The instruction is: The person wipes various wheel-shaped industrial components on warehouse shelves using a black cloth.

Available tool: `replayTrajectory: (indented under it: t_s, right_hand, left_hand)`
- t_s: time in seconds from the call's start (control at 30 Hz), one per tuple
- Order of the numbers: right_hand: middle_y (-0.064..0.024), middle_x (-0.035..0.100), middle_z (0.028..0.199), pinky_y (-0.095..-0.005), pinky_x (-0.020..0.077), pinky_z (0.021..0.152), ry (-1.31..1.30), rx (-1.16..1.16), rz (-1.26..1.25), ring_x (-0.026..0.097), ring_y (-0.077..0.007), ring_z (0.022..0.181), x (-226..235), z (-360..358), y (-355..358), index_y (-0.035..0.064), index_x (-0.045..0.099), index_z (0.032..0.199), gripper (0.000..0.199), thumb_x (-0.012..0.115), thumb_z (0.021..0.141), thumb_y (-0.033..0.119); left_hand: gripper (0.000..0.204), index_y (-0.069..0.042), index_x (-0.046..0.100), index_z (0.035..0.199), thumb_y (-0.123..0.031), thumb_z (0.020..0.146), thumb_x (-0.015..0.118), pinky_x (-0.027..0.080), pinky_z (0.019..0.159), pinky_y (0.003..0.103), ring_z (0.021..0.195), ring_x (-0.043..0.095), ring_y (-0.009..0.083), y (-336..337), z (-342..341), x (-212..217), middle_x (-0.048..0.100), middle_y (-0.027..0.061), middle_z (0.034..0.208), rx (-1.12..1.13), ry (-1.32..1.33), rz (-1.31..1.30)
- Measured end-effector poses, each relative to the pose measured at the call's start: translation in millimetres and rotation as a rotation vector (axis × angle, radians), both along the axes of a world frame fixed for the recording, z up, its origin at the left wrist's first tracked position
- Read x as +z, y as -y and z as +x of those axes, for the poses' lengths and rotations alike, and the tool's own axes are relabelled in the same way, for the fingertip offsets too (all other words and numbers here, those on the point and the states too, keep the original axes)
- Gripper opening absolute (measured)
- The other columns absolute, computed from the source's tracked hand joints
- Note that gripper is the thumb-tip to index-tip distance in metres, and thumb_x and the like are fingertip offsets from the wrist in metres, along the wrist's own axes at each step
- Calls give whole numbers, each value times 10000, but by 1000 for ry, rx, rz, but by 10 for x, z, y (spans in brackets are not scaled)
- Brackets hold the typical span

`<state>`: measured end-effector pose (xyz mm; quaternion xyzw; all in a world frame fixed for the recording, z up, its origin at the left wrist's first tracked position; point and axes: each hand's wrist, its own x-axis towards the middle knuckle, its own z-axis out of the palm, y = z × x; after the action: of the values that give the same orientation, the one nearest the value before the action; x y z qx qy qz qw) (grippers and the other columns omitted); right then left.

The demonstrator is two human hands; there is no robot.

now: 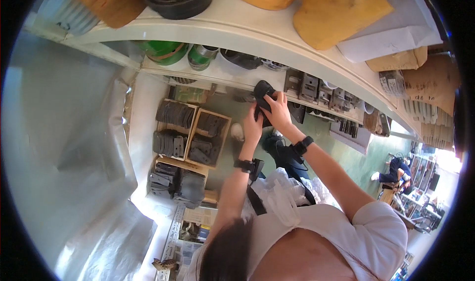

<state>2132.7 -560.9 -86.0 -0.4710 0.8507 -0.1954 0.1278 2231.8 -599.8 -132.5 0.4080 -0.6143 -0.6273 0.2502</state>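
A black part with a rounded top end [263, 88] is held up near the lower shelf's front edge; its exact kind I cannot make out. My right hand [278, 113] grips it from the right, thumb and fingers closed about its side. Below and to the left, my left hand [253, 126] is closed on the lower portion of the same dark part. Fingers cover much of its middle. Around each wrist is a black strap, the left one [244, 165] bearing a small device.
Wooden boxes [217, 163] of stacked dark plates stand at the left. Metal blocks [309, 86] line the lower shelf beside green rolls [166, 52]. Overhead, the upper shelf edge [237, 29] carries a black ring [179, 11] and brown paper packets [341, 13]. Another person [397, 171] sits far right.
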Motion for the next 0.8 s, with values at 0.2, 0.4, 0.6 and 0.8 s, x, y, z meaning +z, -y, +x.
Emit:
replayTrajectory:
  t_s: [0.2,0.4,0.6,0.8]
  right_hand:
    - [-203,333,1123,-439,419,804,17,-171,-7,392,-410,1011,-24,72,106,82,503,1068,404,660,698,127]
    - [-201,252,1267,-461,333,907,-61,-123,9,337,-407,1084,-113,96,9,82,500,1087,380,633,734,131]
    - [-176,242,1329,-456,319,924,-184,-114,173,323,-408,1101,-97,90,80,108,475,1121,395,610,751,140]
    - [-169,275,1315,-447,321,925,-196,-77,173,329,-392,1104,-76,68,45,114,479,1111,392,611,743,139]
  left_hand:
    - [607,11,376,1219,-155,709,660,383,875,393,1082,442,335,609,-70,394,435,204,1204,207,214,-507]
    - [853,31,259,1263,-196,602,748,361,915,399,1092,420,379,1076,-361,345,371,232,1245,242,208,-687]
    - [944,11,175,1280,-167,567,767,427,835,392,1045,445,404,1079,-558,306,334,248,1235,270,147,-582]
    - [1009,11,155,1287,-160,520,789,471,795,359,1037,457,388,1124,-610,344,337,224,1214,252,212,-507]
